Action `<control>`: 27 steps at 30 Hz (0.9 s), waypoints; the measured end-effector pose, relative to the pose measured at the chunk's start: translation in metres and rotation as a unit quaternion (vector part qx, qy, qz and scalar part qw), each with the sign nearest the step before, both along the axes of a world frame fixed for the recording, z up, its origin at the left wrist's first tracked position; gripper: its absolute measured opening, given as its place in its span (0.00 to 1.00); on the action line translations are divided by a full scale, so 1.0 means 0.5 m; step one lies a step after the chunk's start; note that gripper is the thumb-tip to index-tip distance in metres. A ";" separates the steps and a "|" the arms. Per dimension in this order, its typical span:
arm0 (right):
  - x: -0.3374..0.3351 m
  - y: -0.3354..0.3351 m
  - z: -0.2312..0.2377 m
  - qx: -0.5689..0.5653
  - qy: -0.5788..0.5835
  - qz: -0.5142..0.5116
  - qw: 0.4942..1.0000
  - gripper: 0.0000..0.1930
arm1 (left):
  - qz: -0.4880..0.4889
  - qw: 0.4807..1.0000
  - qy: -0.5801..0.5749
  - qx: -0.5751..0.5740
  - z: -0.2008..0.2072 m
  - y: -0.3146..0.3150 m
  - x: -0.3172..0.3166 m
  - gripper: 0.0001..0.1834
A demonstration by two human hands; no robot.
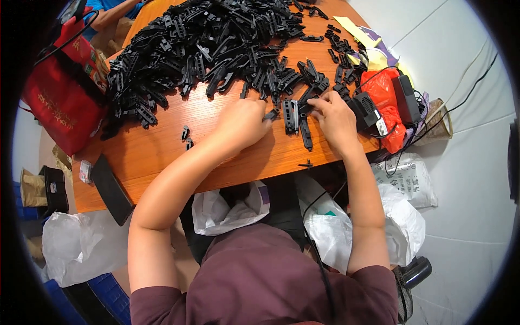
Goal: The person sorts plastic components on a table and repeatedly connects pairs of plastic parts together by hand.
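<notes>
My left hand [245, 123] is closed at the middle of the wooden table, with a small black plastic piece [271, 115] poking out from its fingertips. To its right, my right hand [336, 122] has its fingers curled, thumb and forefinger pinched at a black plastic part [304, 107]. Between the hands lie slotted black plastic strips [287, 117], one with a grey stripe, and a long narrow black part [306, 135] pointing toward me. A large heap of black plastic parts [216, 40] spreads just beyond both hands.
Small black pieces [187, 132] lie left of my forearm. A red bag [65, 92] and a dark flat phone-like slab [111, 189] are at the left. Black power adapters [366, 112] and a red plastic bag [384, 97] crowd the right edge. Another person's arm [111, 15] shows far left.
</notes>
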State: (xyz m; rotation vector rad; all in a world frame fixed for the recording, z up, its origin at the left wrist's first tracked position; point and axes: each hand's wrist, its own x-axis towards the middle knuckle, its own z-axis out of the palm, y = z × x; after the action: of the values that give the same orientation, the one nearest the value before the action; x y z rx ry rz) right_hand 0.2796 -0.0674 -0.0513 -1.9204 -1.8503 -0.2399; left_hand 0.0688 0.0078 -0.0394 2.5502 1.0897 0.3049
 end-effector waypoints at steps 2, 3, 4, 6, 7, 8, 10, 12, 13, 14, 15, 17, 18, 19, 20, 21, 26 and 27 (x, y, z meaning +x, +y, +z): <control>-0.002 0.009 -0.002 -0.005 -0.040 0.067 0.997 0.07 | 0.025 0.999 0.024 0.014 0.019 -0.005 -0.024 0.13; -0.002 0.005 0.005 0.002 -0.068 0.083 0.994 0.06 | 0.044 0.999 0.024 -0.018 0.035 -0.006 -0.033 0.13; -0.005 0.002 0.006 0.002 -0.065 0.084 0.994 0.06 | 0.062 0.997 0.024 -0.050 0.053 -0.008 -0.043 0.12; -0.011 -0.007 0.008 0.022 -0.053 0.037 0.998 0.07 | 0.065 0.994 0.000 -0.085 0.060 -0.004 -0.066 0.13; -0.025 -0.016 0.017 0.030 -0.013 0.028 0.999 0.09 | 0.087 0.973 -0.142 -0.160 0.048 -0.004 -0.078 0.17; -0.049 -0.027 0.026 0.030 -0.011 0.032 0.999 0.09 | 0.107 0.925 -0.281 -0.231 0.047 -0.005 -0.083 0.22; -0.120 -0.057 0.055 0.013 0.382 0.121 0.916 0.07 | 0.109 0.894 -0.330 -0.283 0.052 -0.023 -0.084 0.29; -0.191 -0.089 0.079 0.003 0.633 0.184 0.752 0.06 | 0.038 0.772 -0.501 -0.389 0.049 -0.045 -0.074 0.28; -0.212 -0.089 0.077 0.040 0.633 0.192 0.749 0.05 | 0.051 0.754 -0.521 -0.398 0.064 -0.064 -0.067 0.23; -0.226 -0.088 0.076 0.076 0.632 0.200 0.745 0.05 | 0.048 0.754 -0.520 -0.398 0.062 -0.076 -0.068 0.23; -0.232 -0.089 0.070 0.099 0.615 0.182 0.761 0.09 | 0.051 0.718 -0.550 -0.423 0.057 -0.086 -0.070 0.20; -0.240 -0.090 0.060 0.148 0.553 0.178 0.801 0.10 | 0.056 0.682 -0.580 -0.443 0.051 -0.103 -0.079 0.17; -0.245 -0.090 0.058 0.196 0.486 0.171 0.834 0.11 | 0.020 0.661 -0.607 -0.441 0.048 -0.109 -0.083 0.16; -0.251 -0.089 0.060 0.212 0.484 0.175 0.831 0.12 | -0.016 0.637 -0.633 -0.439 0.045 -0.114 -0.086 0.15; -0.253 -0.089 0.062 0.212 0.483 0.175 0.831 0.12 | -0.053 0.613 -0.657 -0.436 0.041 -0.118 -0.088 0.15; -0.255 -0.089 0.065 0.232 0.456 0.184 0.839 0.11 | -0.068 0.622 -0.658 -0.419 0.035 -0.121 -0.090 0.17; -0.262 -0.093 0.080 0.262 0.396 0.207 0.855 0.11 | -0.139 0.637 -0.667 -0.360 0.031 -0.123 -0.099 0.20; -0.261 -0.094 0.081 0.263 0.396 0.208 0.855 0.11 | -0.155 0.656 -0.666 -0.320 0.026 -0.123 -0.099 0.19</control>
State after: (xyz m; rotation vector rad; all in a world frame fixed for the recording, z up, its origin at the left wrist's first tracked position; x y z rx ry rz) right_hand 0.1490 -0.1143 -0.0106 -0.9733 -1.3689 0.1644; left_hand 0.0192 -0.0536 -0.0262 1.1749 0.0695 1.1678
